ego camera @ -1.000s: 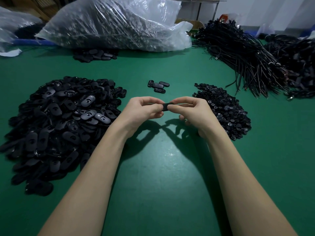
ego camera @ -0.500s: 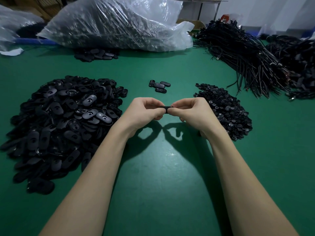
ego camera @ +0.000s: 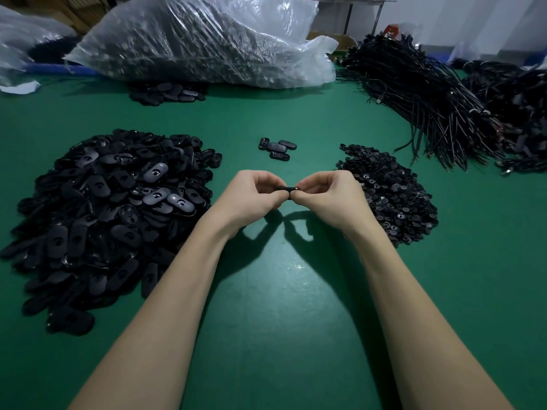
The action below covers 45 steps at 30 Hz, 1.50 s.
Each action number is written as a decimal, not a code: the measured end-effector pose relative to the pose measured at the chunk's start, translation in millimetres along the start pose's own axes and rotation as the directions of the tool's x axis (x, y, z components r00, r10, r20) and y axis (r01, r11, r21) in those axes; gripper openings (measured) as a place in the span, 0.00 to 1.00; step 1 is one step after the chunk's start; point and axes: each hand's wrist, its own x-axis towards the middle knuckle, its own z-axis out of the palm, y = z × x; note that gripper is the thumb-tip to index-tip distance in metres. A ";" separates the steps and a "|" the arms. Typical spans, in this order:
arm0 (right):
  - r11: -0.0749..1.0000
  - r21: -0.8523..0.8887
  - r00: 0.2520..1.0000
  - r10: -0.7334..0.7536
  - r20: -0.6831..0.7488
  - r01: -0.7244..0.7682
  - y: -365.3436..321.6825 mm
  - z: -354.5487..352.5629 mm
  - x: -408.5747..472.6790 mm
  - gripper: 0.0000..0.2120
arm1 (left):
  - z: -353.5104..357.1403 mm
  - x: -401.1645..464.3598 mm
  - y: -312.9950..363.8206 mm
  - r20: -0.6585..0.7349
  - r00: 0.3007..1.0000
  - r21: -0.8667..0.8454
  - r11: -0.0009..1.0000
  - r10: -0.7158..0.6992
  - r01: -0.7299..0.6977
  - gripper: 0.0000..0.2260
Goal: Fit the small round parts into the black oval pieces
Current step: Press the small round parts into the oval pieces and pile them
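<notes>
Pinched between both sets of fingertips: one black oval plastic piece, seen almost edge-on, long axis running left–right, level with the green bench top and held clear above it. Left hand clamped on the left end, thumb below and curled fingers above; right hand clamped likewise on the right end. Both equally near — piece sits at the midline, bridging the two grips. Small round part not separately visible; hidden under the fingertips or already seated, cannot tell which.

Judged step: pressing the round part home into the oval. Next move turns on that left–right axis: press has to come across the flat face, perpendicular to the long axis, with the two ends braced.

Outward from the hands:
- Loose pile of small black round plastic parts just beside the right hand, towards the right edge of the bench.
- Large heap of black oval pieces to the left of the left hand, nearer the left edge.
- Small cluster of four black ovals beyond the hands, mid-bench — probably finished ones, a guess only.
- Far edge: clear plastic bag of dark parts, a few more ovals lying at its foot.
- Far right corner: bundles of black cable.
</notes>
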 end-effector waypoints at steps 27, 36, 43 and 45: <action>0.961 -0.270 0.987 0.015 -0.158 -0.058 -22.7 24.8 87.7 0.03 | 9.3 5.0 -1.8 -0.197 0.980 0.165 0.986 0.016 0.017 0.06; 0.938 -0.345 0.999 -0.052 -0.009 0.045 -40.5 25.7 95.9 0.06 | 6.8 1.0 4.9 -0.177 0.984 0.154 0.988 0.022 0.006 0.07; 0.802 -0.450 0.855 -0.138 0.500 0.392 -103.7 51.9 72.9 0.05 | 12.5 -2.1 10.1 -0.126 0.992 0.280 0.959 -0.003 0.038 0.06; 0.736 -0.495 0.807 -0.117 0.579 0.462 -115.3 70.1 66.7 0.04 | 12.1 -7.9 14.2 -0.095 0.995 0.314 0.949 0.025 0.006 0.06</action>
